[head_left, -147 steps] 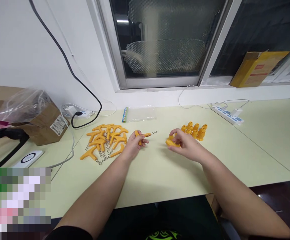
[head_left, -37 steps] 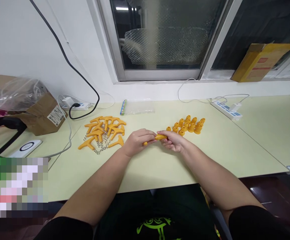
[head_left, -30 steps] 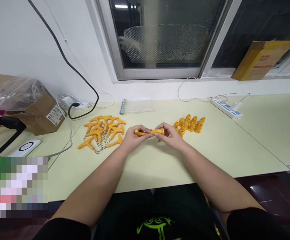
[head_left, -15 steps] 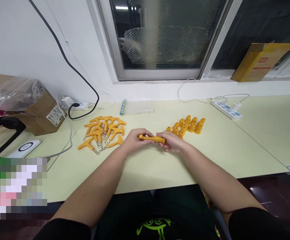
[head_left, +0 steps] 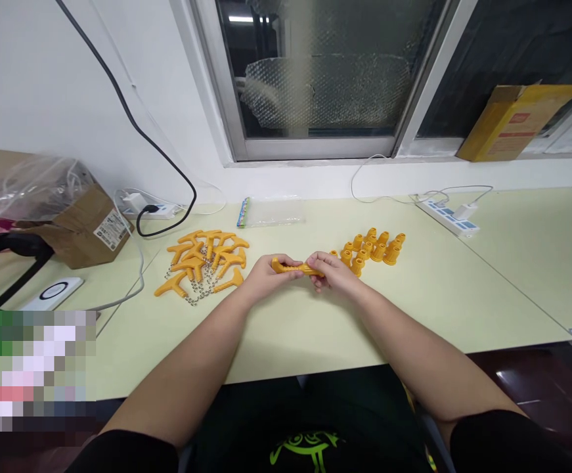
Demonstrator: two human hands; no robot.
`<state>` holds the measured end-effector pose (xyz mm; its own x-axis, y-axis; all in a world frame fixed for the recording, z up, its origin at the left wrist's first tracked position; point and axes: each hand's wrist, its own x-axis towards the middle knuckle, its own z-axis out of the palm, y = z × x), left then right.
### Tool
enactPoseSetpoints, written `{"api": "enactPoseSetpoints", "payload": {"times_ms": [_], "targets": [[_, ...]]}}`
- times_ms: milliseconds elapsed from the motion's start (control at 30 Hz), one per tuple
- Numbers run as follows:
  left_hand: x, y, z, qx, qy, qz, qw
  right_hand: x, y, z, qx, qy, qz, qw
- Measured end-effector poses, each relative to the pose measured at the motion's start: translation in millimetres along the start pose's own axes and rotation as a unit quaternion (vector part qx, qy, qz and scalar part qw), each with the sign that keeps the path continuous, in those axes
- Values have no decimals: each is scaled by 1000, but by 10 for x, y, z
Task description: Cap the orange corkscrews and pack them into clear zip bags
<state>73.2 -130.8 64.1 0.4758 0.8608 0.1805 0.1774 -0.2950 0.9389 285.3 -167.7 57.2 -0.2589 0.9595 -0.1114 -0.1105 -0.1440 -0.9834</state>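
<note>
My left hand point(head_left: 262, 279) is closed round the T-shaped handle of a yellow corkscrew point(head_left: 288, 267), above the middle of the table. My right hand point(head_left: 339, 274) pinches the yellow sleeve point(head_left: 311, 269) at the corkscrew's other end, in line with the handle. The metal spiral of this one is hidden. Left of my hands lies a pile of yellow T-handled corkscrews point(head_left: 194, 263) with bare silver spirals. Just beyond my right hand several yellow flared sleeves point(head_left: 378, 251) stand upright in a group.
A clear plastic bag point(head_left: 273, 211) lies near the wall. White power strips point(head_left: 447, 218) with cables sit at the back right and back left. An opened cardboard box point(head_left: 86, 223) and a white charging pad point(head_left: 53, 293) are on the left. A yellow carton point(head_left: 517, 125) leans against the window.
The held corkscrew has turned about its length, so its crossbar now shows tilted up at the left. My right fingers have shifted and cover more of the sleeve.
</note>
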Motion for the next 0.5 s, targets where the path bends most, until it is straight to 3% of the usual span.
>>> {"api": "enactPoseSetpoints", "payload": {"times_ms": [67, 133, 267, 333, 500], "targets": [[9, -25, -7, -38, -11, -48, 998, -1, -1, 3, -43, -3, -38, 998], [11, -49, 0, -44, -12, -58, 997, -7, -15, 9, -39, -5, -16, 999], [6, -62, 36, 10, 17, 9, 1000, -13, -48, -1, 11, -2, 59, 998], [12, -71, 32, 43, 45, 37, 997, -15, -50, -25, -26, 16, 54, 998], [67, -179, -81, 121, 108, 32, 986, -26, 28, -103, -175, 46, 54, 982]]}}
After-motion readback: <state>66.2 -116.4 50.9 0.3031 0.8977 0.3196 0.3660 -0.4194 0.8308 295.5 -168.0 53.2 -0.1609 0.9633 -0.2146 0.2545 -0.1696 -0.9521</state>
